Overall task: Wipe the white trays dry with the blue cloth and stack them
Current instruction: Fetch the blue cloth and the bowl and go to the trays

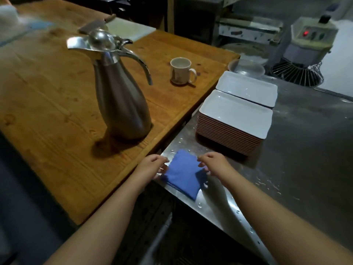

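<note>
Low in the frame's middle, the left hand [152,165] and right hand [211,162] pinched opposite edges of the folded blue cloth [184,174] lying below the stacked trays [232,122]; lifting it evenly would have kept it folded.

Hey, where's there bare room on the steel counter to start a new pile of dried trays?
The bare steel counter right of the tall tray stack and the far tray is open, though wet. Crowded: the near-left corner, where the left hand and right hand flank the blue cloth.
</note>
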